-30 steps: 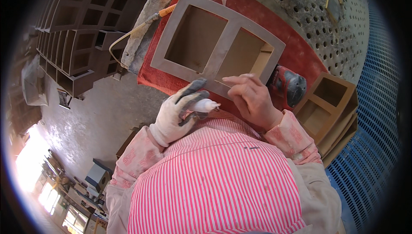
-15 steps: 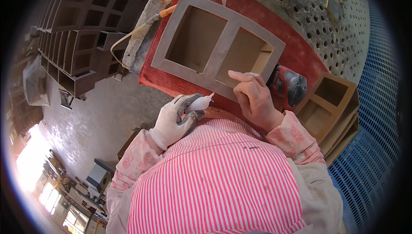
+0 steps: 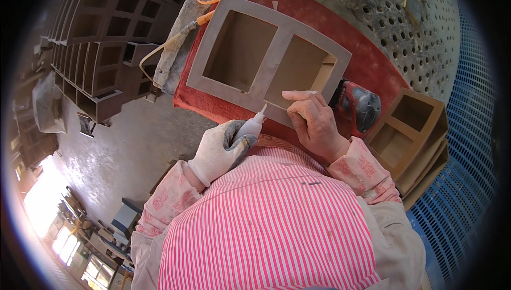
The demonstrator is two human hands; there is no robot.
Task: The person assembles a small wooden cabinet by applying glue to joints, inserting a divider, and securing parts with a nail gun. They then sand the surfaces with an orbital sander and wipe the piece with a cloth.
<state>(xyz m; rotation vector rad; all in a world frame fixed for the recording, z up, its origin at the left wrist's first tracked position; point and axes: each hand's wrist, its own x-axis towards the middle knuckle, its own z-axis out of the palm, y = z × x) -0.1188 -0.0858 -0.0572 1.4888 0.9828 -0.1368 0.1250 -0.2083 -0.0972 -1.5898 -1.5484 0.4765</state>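
Note:
My left hand (image 3: pixel 219 149), in a white glove with grey-coated fingertips, grips a small white squeeze bottle (image 3: pixel 252 126). Its narrow nozzle points up towards the near edge of a grey-brown wooden frame box (image 3: pixel 264 72) with two rectangular openings. The box lies tilted on a red cloth (image 3: pixel 367 50). My bare right hand (image 3: pixel 315 122) hovers at the near edge of the right opening, its index finger stretched out to the left and the other fingers bent. I see nothing held in it; its palm side is hidden.
A red and black power tool (image 3: pixel 362 106) sits right of the box. An orange air blow gun (image 3: pixel 205 17) with a hose lies at the far left. Brown two-opening boxes (image 3: pixel 407 135) are stacked at right, beside blue perforated matting (image 3: pixel 452 205). Many similar boxes (image 3: pixel 98 69) stand left.
My left hand has turned the bottle more upright, its nozzle moving up towards the box. My right hand has barely moved.

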